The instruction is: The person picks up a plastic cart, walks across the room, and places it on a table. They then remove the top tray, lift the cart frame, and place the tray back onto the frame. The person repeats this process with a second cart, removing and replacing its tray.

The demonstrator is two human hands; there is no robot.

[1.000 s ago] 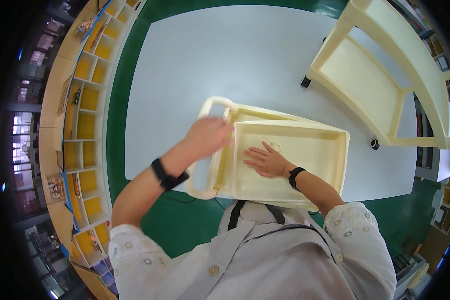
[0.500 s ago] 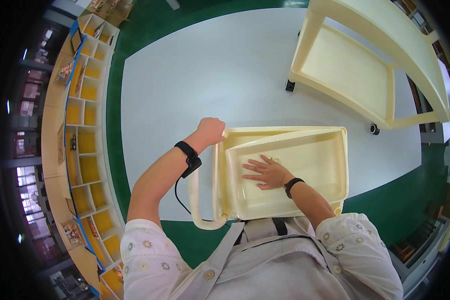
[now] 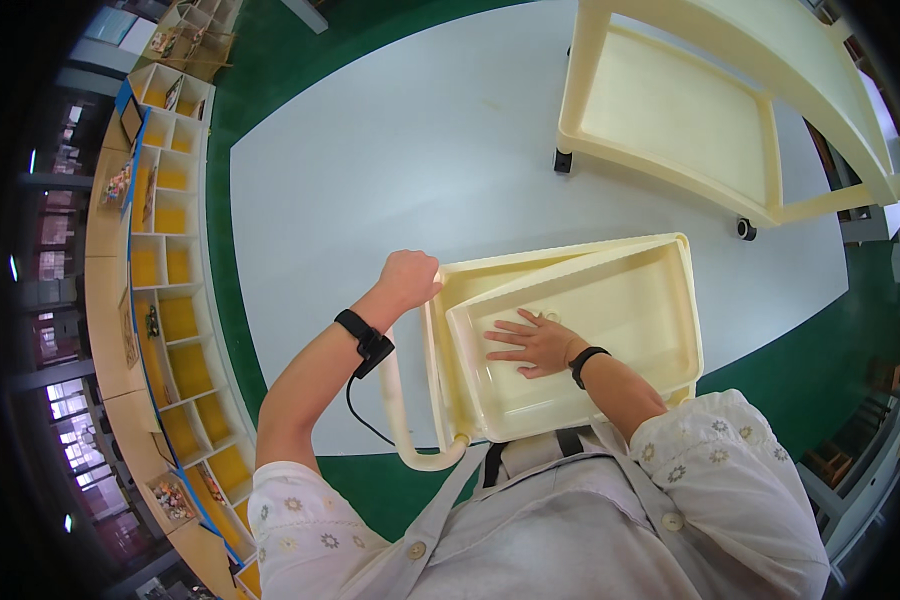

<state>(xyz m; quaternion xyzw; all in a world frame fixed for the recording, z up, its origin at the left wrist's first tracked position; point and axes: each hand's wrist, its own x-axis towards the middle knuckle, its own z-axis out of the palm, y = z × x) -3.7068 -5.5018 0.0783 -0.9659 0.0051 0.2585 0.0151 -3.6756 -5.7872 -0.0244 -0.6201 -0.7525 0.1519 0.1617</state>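
Since a second ago, the left hand (image 3: 410, 280), then blurred above the handle (image 3: 395, 402), has curled round its far end at the trays' ten o'clock; the right hand (image 3: 540, 343) lies flat, fingers spread, in the inner tray (image 3: 625, 310), sitting askew inside the outer tray (image 3: 478, 281), off centre toward four o'clock; a cart (image 3: 680, 115) stands at one o'clock from them

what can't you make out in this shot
All in the head view:
- Upper end of the curved handle: hidden by the left hand and forearm.
- Most of the lower tray: covered by the upper tray.
- Right palm: hidden by the back of the right hand.
- Top of the cream cart: cut off by the upper edge.
- Small shelf items: too small.
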